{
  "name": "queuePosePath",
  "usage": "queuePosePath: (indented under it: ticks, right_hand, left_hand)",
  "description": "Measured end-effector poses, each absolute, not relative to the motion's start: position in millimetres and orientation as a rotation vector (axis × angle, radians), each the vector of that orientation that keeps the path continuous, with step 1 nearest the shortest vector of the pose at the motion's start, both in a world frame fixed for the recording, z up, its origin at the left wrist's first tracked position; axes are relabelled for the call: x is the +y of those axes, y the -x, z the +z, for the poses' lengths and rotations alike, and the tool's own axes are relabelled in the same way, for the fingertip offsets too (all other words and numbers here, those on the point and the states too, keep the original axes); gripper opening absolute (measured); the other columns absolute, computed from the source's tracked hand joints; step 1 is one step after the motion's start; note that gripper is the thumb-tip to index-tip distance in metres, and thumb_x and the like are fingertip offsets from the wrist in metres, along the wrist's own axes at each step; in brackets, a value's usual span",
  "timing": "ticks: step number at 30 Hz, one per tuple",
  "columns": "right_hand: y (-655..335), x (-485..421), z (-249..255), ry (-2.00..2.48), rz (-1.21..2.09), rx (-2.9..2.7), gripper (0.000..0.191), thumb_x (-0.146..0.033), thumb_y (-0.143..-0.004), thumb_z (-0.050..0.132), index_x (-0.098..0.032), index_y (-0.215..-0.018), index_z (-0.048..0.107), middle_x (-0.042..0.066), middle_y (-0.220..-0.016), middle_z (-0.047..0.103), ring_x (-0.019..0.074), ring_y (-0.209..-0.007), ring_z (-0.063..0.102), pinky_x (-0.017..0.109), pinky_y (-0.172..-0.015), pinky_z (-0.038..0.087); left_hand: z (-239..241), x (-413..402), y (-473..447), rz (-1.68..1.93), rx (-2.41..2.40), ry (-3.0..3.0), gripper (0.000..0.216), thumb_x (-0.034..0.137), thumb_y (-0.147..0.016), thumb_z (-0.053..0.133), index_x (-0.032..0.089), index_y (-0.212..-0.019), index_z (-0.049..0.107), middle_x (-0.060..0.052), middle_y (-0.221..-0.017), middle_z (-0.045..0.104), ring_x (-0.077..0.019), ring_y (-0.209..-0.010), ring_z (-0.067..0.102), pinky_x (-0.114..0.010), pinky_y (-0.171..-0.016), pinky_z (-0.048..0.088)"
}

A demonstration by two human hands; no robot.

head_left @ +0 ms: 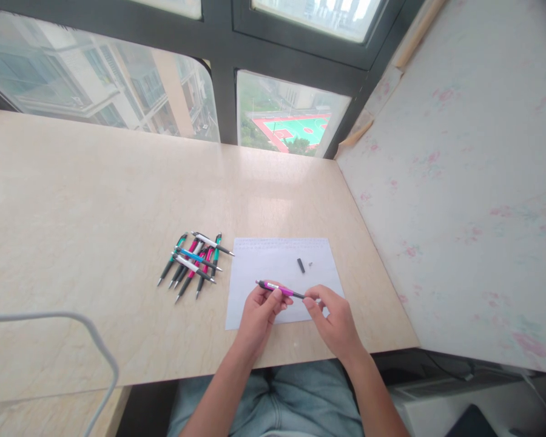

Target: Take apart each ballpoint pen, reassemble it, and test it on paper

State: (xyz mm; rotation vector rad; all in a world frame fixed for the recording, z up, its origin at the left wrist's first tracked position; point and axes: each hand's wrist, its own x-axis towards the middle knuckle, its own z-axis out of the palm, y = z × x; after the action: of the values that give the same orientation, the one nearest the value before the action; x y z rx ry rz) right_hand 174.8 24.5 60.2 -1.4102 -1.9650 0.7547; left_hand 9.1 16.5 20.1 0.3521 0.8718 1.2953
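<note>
My left hand point(258, 312) is closed around the barrel of a purple ballpoint pen point(287, 291), held at a slight tilt above the paper. At the pen's thin dark front end, the fingertips of my right hand point(332, 312) are pinched together; they cover its very tip. A black rubber grip sleeve point(301, 266) lies on the white sheet of paper point(264, 261) beyond my hands. Beside the sleeve is a tiny metallic piece point(310, 264), probably the pen's cone tip, too small to make out well.
Left of the paper, several ballpoint pens point(195, 261) in green, pink, blue and white lie in a crossed pile on the table point(118, 200). A grey cable point(86, 325) curves over the near left. A floral wall point(437, 200) borders the right, windows the far side.
</note>
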Motion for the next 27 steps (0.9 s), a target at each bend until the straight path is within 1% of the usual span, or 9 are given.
queuePosePath:
  ticks: [5,9,11,15,16,18,19,21,27]
  right_hand:
    - [-170.4,20.4,55.5,1.366,0.67,-1.986,0.031,-0.03,-0.098,0.043,-0.021,-0.069,0.051,-0.001,-0.064,0.05,0.0137,-0.061,0.048,0.027,-0.06,0.037]
    - [-162.6,16.8,54.2,1.408,0.808,-1.87,0.038,-0.033,-0.099,0.041,-0.02,-0.064,0.048,-0.002,-0.061,0.047,0.0134,-0.06,0.047,0.026,-0.059,0.035]
    - [-161.6,17.4,54.1,1.403,0.924,-1.805,0.04,-0.037,-0.099,0.039,-0.02,-0.064,0.05,-0.001,-0.06,0.049,0.0134,-0.06,0.049,0.026,-0.06,0.037]
    - [-167.7,29.9,49.2,1.373,1.057,-1.604,0.051,-0.043,-0.102,0.023,-0.019,-0.073,0.058,0.003,-0.068,0.06,0.0149,-0.061,0.055,0.026,-0.057,0.04]
    - [-169.5,35.5,46.0,1.43,0.995,-1.569,0.051,-0.044,-0.101,0.023,-0.019,-0.076,0.06,0.003,-0.068,0.062,0.0152,-0.059,0.055,0.026,-0.056,0.039]
    - [-171.3,48.3,37.2,1.654,0.731,-1.606,0.039,-0.045,-0.097,0.038,-0.02,-0.081,0.063,0.001,-0.065,0.062,0.0153,-0.056,0.053,0.026,-0.055,0.037]
    - [-171.1,54.8,31.9,1.758,0.589,-1.684,0.031,-0.044,-0.094,0.047,-0.021,-0.087,0.066,0.001,-0.066,0.064,0.0163,-0.058,0.055,0.026,-0.057,0.036]
    - [-168.5,66.0,21.0,1.867,0.38,-1.821,0.024,-0.039,-0.092,0.052,-0.022,-0.092,0.068,0.002,-0.07,0.067,0.0179,-0.064,0.059,0.027,-0.058,0.034]
    - [-156.5,78.5,4.1,2.009,0.221,-1.935,0.019,-0.035,-0.089,0.056,-0.023,-0.094,0.069,0.002,-0.071,0.068,0.0178,-0.065,0.061,0.026,-0.055,0.03]
  left_hand:
    - [18.8,15.7,-6.7,1.297,0.827,-0.396,0.018,0.029,-0.079,0.074,0.014,-0.085,0.068,-0.005,-0.074,0.068,-0.0126,-0.068,0.061,-0.022,-0.064,0.047]
    - [17.4,15.8,-5.9,1.328,0.81,-0.393,0.016,0.027,-0.079,0.074,0.014,-0.084,0.068,-0.005,-0.078,0.068,-0.0112,-0.068,0.06,-0.021,-0.063,0.047]
    - [16.9,16.4,-6.2,1.336,0.816,-0.387,0.016,0.027,-0.079,0.075,0.013,-0.085,0.069,-0.004,-0.078,0.068,-0.0108,-0.069,0.06,-0.02,-0.062,0.047]
    - [15.9,19.1,-6.2,1.393,0.844,-0.272,0.019,0.027,-0.077,0.077,0.013,-0.087,0.069,-0.004,-0.082,0.069,-0.0094,-0.07,0.062,-0.017,-0.062,0.048]
    - [15.7,19.9,-5.8,1.414,0.843,-0.226,0.02,0.027,-0.076,0.078,0.014,-0.088,0.069,-0.004,-0.082,0.069,-0.009,-0.07,0.062,-0.016,-0.062,0.048]
    - [15.6,20.9,-5.0,1.433,0.834,-0.165,0.022,0.028,-0.075,0.079,0.014,-0.088,0.069,-0.003,-0.081,0.068,-0.0088,-0.07,0.063,-0.015,-0.061,0.048]
    - [15.5,21.1,-4.6,1.428,0.83,-0.156,0.022,0.028,-0.074,0.079,0.014,-0.088,0.069,-0.003,-0.08,0.068,-0.0089,-0.07,0.063,-0.015,-0.06,0.048]
    - [15.6,21.1,-4.1,1.413,0.829,-0.164,0.023,0.028,-0.074,0.08,0.013,-0.088,0.069,-0.004,-0.08,0.069,-0.0092,-0.07,0.063,-0.015,-0.06,0.049]
    - [17.8,20.6,-5.0,1.393,0.822,-0.179,0.024,0.027,-0.073,0.08,0.013,-0.089,0.069,-0.005,-0.083,0.07,-0.0094,-0.07,0.064,-0.016,-0.061,0.05]
